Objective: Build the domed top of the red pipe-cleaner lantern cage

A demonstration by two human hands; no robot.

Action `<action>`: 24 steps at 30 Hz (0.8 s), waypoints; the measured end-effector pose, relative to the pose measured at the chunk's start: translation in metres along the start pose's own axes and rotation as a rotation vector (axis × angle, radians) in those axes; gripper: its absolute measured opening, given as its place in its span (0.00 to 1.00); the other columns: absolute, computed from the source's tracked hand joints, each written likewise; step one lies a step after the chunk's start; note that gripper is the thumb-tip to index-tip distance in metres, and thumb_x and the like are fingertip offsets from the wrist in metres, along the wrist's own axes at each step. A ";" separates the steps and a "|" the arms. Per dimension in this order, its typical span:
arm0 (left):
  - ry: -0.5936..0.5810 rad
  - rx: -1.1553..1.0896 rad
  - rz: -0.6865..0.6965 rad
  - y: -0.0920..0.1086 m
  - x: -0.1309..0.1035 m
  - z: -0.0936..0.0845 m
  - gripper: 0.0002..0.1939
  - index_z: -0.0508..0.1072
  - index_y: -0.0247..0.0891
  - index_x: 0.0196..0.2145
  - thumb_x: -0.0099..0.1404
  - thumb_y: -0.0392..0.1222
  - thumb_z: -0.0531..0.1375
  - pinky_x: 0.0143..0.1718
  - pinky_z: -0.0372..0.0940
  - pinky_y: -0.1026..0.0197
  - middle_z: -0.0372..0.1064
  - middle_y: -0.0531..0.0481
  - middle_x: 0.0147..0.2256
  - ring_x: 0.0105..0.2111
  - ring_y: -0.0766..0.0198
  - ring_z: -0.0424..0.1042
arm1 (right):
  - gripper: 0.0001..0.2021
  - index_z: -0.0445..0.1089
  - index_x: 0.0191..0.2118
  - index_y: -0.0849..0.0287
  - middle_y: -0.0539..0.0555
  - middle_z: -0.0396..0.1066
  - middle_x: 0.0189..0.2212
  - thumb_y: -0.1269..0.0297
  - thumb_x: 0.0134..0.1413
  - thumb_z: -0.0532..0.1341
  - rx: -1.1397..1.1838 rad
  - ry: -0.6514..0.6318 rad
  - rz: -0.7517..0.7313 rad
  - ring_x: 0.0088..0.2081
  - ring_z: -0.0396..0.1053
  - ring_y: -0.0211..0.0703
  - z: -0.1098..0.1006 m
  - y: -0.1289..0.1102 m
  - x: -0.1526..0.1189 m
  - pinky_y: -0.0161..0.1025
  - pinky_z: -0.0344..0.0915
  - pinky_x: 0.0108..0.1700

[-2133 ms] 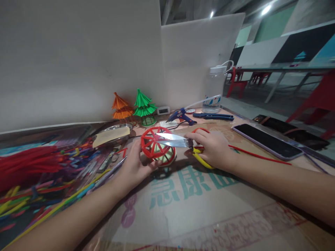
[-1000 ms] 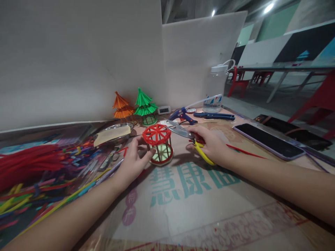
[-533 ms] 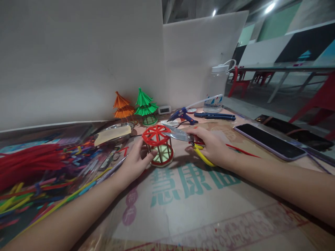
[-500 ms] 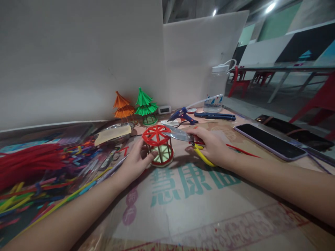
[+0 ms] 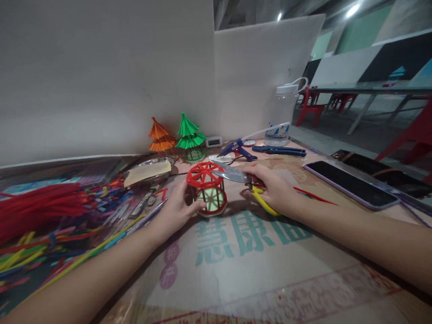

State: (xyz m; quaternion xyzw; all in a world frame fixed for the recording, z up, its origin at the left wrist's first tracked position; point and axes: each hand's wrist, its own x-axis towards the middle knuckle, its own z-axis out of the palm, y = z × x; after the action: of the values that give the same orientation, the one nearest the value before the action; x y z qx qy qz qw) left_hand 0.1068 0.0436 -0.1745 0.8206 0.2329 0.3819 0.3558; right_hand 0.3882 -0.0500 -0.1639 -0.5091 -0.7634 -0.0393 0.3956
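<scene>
My left hand (image 5: 184, 200) grips a small model pavilion frame (image 5: 205, 182) by its left side. The frame has a red spoked top ring, thin dark posts and a pale base edged in red. My right hand (image 5: 270, 186) is closed around yellow-handled scissors (image 5: 261, 198). Their parted metal blades point left, with the tips at the right edge of the red top; whether they touch it I cannot tell. Beneath my right hand a red strip (image 5: 315, 195) sticks out to the right.
Behind stand orange (image 5: 161, 137) and green (image 5: 190, 137) pavilion models, a blue glue gun (image 5: 236, 149), dark blue pliers (image 5: 279, 150) and a water bottle (image 5: 279, 112). Colourful pipe cleaners (image 5: 40, 202) and a metal dish (image 5: 150, 173) lie left. A phone (image 5: 349, 183) is at right.
The view has shifted slightly, so everything sits a little further right. My left hand still holds the pavilion frame, turned slightly, and the scissors stay at its top edge.
</scene>
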 end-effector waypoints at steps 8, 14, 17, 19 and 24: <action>0.030 0.064 0.007 0.001 -0.005 -0.001 0.21 0.67 0.36 0.58 0.72 0.49 0.56 0.52 0.70 0.52 0.74 0.39 0.53 0.50 0.54 0.75 | 0.24 0.70 0.55 0.58 0.59 0.75 0.45 0.47 0.60 0.64 0.008 -0.018 0.005 0.38 0.71 0.48 -0.003 -0.004 0.002 0.44 0.69 0.41; 0.006 0.058 -0.019 0.006 -0.006 -0.004 0.20 0.68 0.37 0.57 0.69 0.44 0.57 0.52 0.71 0.52 0.73 0.40 0.55 0.51 0.53 0.75 | 0.24 0.70 0.55 0.57 0.60 0.75 0.46 0.48 0.59 0.65 0.013 -0.009 0.001 0.39 0.72 0.49 -0.003 -0.004 0.002 0.44 0.70 0.41; 0.003 0.074 0.004 0.008 -0.005 -0.003 0.18 0.70 0.37 0.54 0.69 0.42 0.56 0.53 0.70 0.53 0.74 0.41 0.54 0.50 0.54 0.75 | 0.24 0.70 0.55 0.57 0.59 0.75 0.46 0.48 0.59 0.66 0.024 0.002 -0.004 0.41 0.73 0.50 -0.001 -0.003 0.001 0.44 0.70 0.41; -0.007 0.076 0.018 0.008 -0.005 -0.002 0.16 0.71 0.37 0.53 0.70 0.43 0.56 0.52 0.71 0.53 0.74 0.41 0.53 0.49 0.55 0.76 | 0.24 0.70 0.55 0.56 0.58 0.75 0.45 0.48 0.59 0.66 0.019 0.006 0.002 0.39 0.73 0.49 0.000 -0.002 0.001 0.44 0.70 0.40; 0.016 0.063 -0.017 0.003 -0.003 0.000 0.16 0.70 0.38 0.51 0.68 0.46 0.60 0.50 0.72 0.54 0.74 0.42 0.50 0.47 0.56 0.76 | 0.24 0.69 0.56 0.55 0.57 0.74 0.45 0.49 0.59 0.66 0.013 0.002 -0.003 0.40 0.73 0.49 0.000 0.000 0.000 0.44 0.70 0.42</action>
State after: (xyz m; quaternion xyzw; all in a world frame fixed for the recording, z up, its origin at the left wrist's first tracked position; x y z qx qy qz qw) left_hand 0.1051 0.0394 -0.1739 0.8263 0.2548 0.3777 0.3310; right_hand 0.3883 -0.0505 -0.1636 -0.5052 -0.7639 -0.0354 0.3999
